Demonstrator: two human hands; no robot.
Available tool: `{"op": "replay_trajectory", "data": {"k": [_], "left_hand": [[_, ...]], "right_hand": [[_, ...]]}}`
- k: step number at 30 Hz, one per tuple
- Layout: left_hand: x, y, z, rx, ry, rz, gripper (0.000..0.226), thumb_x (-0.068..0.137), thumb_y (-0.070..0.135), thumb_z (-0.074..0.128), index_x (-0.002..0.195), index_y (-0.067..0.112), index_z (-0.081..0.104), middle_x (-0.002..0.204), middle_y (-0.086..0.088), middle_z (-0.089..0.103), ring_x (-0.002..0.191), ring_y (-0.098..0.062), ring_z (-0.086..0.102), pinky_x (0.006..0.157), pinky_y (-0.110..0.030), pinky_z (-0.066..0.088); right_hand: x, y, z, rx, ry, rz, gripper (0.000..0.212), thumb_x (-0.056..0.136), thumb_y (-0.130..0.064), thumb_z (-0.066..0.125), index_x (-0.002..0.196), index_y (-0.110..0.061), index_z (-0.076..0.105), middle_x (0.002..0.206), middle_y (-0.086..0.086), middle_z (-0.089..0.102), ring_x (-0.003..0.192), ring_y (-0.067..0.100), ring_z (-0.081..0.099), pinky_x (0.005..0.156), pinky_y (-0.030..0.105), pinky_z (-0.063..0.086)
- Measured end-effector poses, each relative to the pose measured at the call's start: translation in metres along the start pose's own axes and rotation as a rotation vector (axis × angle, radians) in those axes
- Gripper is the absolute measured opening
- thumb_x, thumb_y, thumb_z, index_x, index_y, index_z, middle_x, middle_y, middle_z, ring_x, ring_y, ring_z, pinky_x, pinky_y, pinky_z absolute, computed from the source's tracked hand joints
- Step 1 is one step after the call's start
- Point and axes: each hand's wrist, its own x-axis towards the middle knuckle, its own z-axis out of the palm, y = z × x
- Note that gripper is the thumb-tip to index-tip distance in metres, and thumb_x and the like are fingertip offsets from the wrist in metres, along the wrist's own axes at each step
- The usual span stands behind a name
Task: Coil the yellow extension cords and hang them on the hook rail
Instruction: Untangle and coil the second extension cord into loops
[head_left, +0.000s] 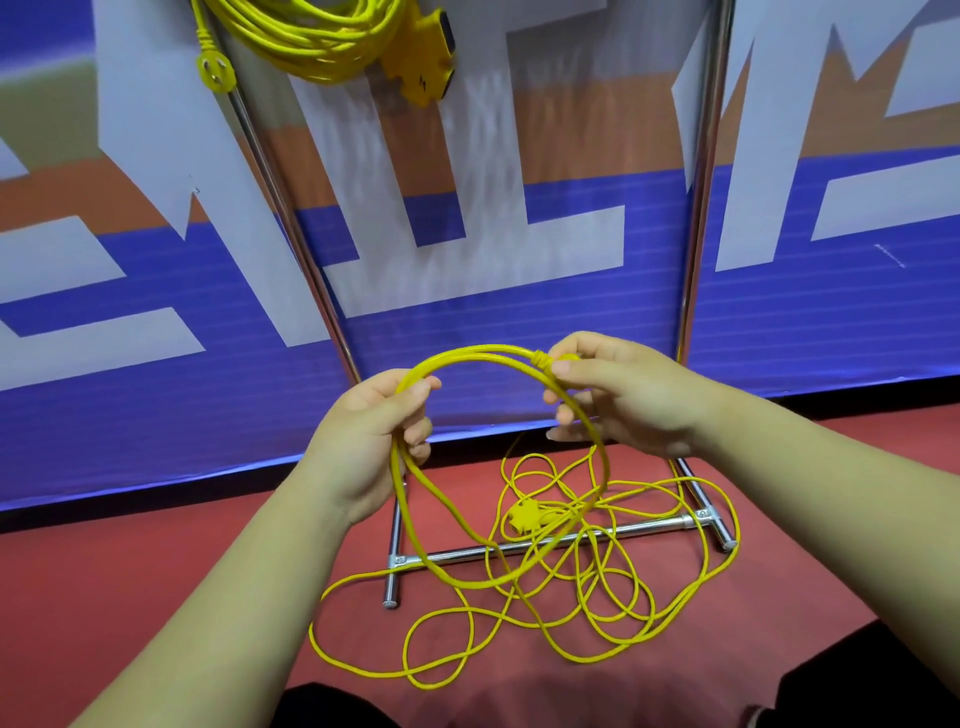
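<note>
I hold one loop of a yellow extension cord (483, 353) in front of me. My left hand (369, 436) grips the loop's left side, fingers curled round two strands. My right hand (623, 395) pinches the cord's plug end at the loop's top right. The rest of this cord (519, 623) lies tangled on the red floor, with its yellow socket block (524, 514) among the strands. A second yellow cord, coiled (311, 36), hangs at the top of the view with its plug (215, 70) and socket block (423, 57) dangling.
A chrome rack stands ahead, with two uprights (291, 208) and a base crossbar (545, 543) on the floor under the loose cord. Behind it hangs a blue, white and orange banner (519, 260). My dark-clothed knees (857, 675) show at the bottom.
</note>
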Motion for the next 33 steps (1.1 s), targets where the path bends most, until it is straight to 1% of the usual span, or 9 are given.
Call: {"op": "replay_trajectory", "data": {"k": [2, 5, 10, 16, 20, 23, 26, 29, 33], "left_hand": [[0.002, -0.006, -0.007, 0.090, -0.011, -0.053, 0.017, 0.086, 0.018, 0.069, 0.099, 0.008, 0.068, 0.064, 0.000, 0.041, 0.055, -0.013, 0.043, 0.057, -0.030, 0.042], [0.001, -0.014, -0.014, 0.186, -0.096, -0.178, 0.019, 0.089, 0.024, 0.069, 0.099, 0.008, 0.068, 0.069, -0.003, 0.049, 0.063, -0.017, 0.049, 0.065, -0.033, 0.051], [-0.001, -0.016, -0.012, 0.240, -0.192, -0.289, 0.028, 0.089, 0.036, 0.069, 0.087, 0.008, 0.065, 0.073, -0.009, 0.056, 0.065, -0.022, 0.055, 0.068, -0.033, 0.054], [-0.003, -0.012, -0.010, 0.089, -0.382, -0.330, 0.062, 0.067, 0.051, 0.083, 0.111, 0.010, 0.070, 0.085, -0.015, 0.064, 0.072, -0.030, 0.066, 0.077, -0.046, 0.057], [0.000, -0.007, -0.003, 0.178, -0.341, -0.235, 0.053, 0.072, 0.041, 0.073, 0.114, 0.010, 0.067, 0.084, -0.014, 0.063, 0.068, -0.027, 0.062, 0.074, -0.040, 0.055], [-0.003, -0.009, 0.006, 0.306, -0.454, -0.271, 0.054, 0.080, 0.039, 0.070, 0.115, 0.000, 0.060, 0.071, -0.007, 0.055, 0.056, -0.018, 0.050, 0.058, -0.030, 0.046], [-0.005, -0.008, 0.011, 0.364, -0.528, -0.279, 0.032, 0.091, 0.035, 0.062, 0.098, 0.004, 0.064, 0.061, -0.001, 0.038, 0.052, -0.014, 0.033, 0.054, -0.026, 0.037], [-0.004, -0.003, 0.008, 0.319, -0.506, -0.235, 0.020, 0.086, 0.032, 0.066, 0.082, 0.013, 0.061, 0.060, 0.001, 0.034, 0.051, -0.013, 0.028, 0.054, -0.025, 0.036], [-0.003, -0.004, 0.005, 0.241, -0.359, -0.149, 0.014, 0.090, 0.023, 0.060, 0.080, 0.015, 0.054, 0.061, -0.001, 0.037, 0.052, -0.014, 0.036, 0.058, -0.028, 0.043]], "right_hand": [[0.000, -0.004, 0.000, 0.106, 0.044, -0.031, 0.009, 0.100, -0.018, 0.054, 0.091, -0.017, 0.055, 0.078, 0.006, 0.063, 0.056, 0.014, 0.050, 0.074, 0.040, 0.056], [0.002, -0.008, -0.004, 0.241, 0.129, -0.110, 0.011, 0.100, -0.016, 0.051, 0.089, -0.014, 0.054, 0.076, 0.007, 0.059, 0.053, 0.013, 0.044, 0.062, 0.030, 0.048], [0.001, -0.010, -0.011, 0.313, 0.166, -0.159, 0.017, 0.099, -0.011, 0.049, 0.083, -0.012, 0.054, 0.074, 0.006, 0.055, 0.054, 0.014, 0.046, 0.061, 0.030, 0.050], [-0.003, -0.004, 0.003, 0.127, 0.070, -0.062, 0.016, 0.094, -0.002, 0.047, 0.082, -0.010, 0.052, 0.073, 0.012, 0.053, 0.051, 0.015, 0.042, 0.062, 0.031, 0.048], [-0.006, 0.000, 0.011, -0.089, -0.102, 0.005, 0.005, 0.082, -0.005, 0.057, 0.086, -0.005, 0.054, 0.074, 0.015, 0.058, 0.052, 0.016, 0.047, 0.059, 0.031, 0.051], [-0.007, 0.002, 0.013, -0.233, -0.139, 0.011, 0.007, 0.093, -0.001, 0.054, 0.088, -0.006, 0.056, 0.068, 0.011, 0.063, 0.057, 0.020, 0.058, 0.062, 0.031, 0.050], [-0.010, -0.002, 0.007, -0.286, -0.161, 0.032, 0.006, 0.099, -0.012, 0.056, 0.094, -0.009, 0.057, 0.076, 0.006, 0.069, 0.074, 0.027, 0.071, 0.072, 0.034, 0.049], [-0.015, -0.011, -0.003, -0.252, -0.145, 0.023, 0.011, 0.101, -0.021, 0.052, 0.095, -0.012, 0.055, 0.092, 0.009, 0.072, 0.085, 0.031, 0.074, 0.075, 0.033, 0.052], [-0.017, -0.019, -0.015, -0.054, -0.023, -0.013, 0.017, 0.099, -0.029, 0.049, 0.097, -0.013, 0.055, 0.100, 0.012, 0.071, 0.079, 0.032, 0.073, 0.075, 0.037, 0.058]]}}
